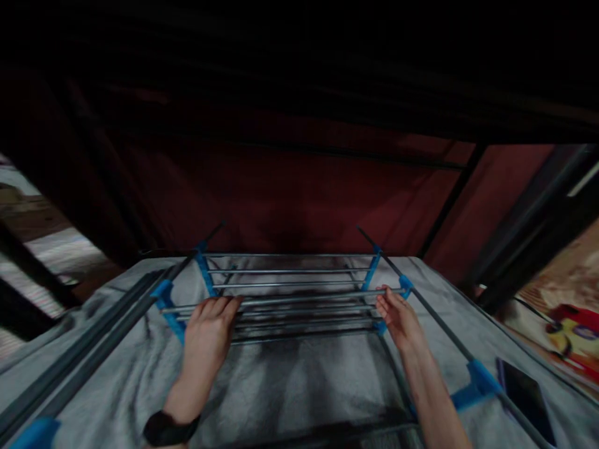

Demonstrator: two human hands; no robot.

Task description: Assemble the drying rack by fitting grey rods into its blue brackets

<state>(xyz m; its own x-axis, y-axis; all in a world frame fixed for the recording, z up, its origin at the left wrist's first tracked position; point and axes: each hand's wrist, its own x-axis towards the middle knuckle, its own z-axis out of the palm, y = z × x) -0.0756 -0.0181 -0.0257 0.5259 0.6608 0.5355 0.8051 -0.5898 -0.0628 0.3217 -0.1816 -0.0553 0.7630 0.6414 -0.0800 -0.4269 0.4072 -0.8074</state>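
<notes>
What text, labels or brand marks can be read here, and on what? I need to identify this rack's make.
None can be read.
Rack: no label shows on its rods or blue joints.
Phone: screen dark.
Colourful item at right: too blurred to tell whether it bears print.

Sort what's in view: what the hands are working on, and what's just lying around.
In hand: left hand and right hand on the metal rack with blue connectors.
Lying about: grey cloth, dark phone, colourful toy.
</notes>
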